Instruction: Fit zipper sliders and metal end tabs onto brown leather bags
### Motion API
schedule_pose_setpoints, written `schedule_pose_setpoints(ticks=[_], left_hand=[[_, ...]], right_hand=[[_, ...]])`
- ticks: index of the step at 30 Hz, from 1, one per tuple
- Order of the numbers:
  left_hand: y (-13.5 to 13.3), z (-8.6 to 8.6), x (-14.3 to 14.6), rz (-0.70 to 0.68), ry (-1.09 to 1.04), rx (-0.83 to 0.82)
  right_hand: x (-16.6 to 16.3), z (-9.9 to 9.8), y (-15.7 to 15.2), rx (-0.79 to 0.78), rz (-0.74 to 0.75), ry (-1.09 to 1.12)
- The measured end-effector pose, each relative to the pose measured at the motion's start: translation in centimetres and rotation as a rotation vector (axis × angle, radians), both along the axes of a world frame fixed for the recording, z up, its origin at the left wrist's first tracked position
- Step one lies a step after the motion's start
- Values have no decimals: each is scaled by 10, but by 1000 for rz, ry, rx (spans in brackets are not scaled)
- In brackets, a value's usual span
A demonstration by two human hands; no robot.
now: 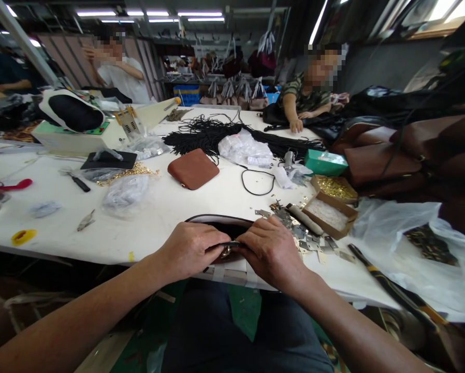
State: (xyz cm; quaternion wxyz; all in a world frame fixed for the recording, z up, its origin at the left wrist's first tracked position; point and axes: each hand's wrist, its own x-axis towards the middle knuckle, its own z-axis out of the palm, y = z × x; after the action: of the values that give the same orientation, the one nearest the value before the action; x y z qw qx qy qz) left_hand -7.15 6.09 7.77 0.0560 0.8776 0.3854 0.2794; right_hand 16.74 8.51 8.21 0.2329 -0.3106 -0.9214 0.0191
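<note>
At the table's near edge a small leather bag (227,226) is held with its mouth spread, showing a dark inside and a dark-edged rim. My left hand (189,247) pinches the bag's near edge from the left, fingers closed. From the right, my right hand (270,247) grips the same edge, its fingertips almost meeting the left ones. A small piece of metal hardware (227,252) shows just below the fingertips. Most of the bag's front is hidden by both hands. Farther back on the table lies a brown leather pouch (193,169).
Metal plates (310,242) lie scattered right of my hands, beside cardboard boxes (339,227) of small parts. Black cords (213,133) are heaped behind. A dark-handled tool (80,181) and plastic bags (126,194) lie left. A co-worker (306,96) reaches over the far side.
</note>
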Motion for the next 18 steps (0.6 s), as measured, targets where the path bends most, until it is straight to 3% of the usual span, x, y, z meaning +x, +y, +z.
schedule_pose_setpoints(ticks=[5, 8, 11, 15, 18], left_hand=[[-2, -4, -1, 32, -1, -22], [-3, 2, 1, 72, -3, -103], [-2, 22, 5, 108, 1, -283], [-6, 56, 8, 12, -31, -511], [-15, 70, 11, 16, -98, -703]], right_hand=[[-2, 0, -1, 9, 14, 23], [-1, 1, 2, -18, 26, 36], [4, 7, 4, -90, 40, 68], [14, 23, -5, -306, 18, 116], [20, 34, -19, -420, 10, 149]])
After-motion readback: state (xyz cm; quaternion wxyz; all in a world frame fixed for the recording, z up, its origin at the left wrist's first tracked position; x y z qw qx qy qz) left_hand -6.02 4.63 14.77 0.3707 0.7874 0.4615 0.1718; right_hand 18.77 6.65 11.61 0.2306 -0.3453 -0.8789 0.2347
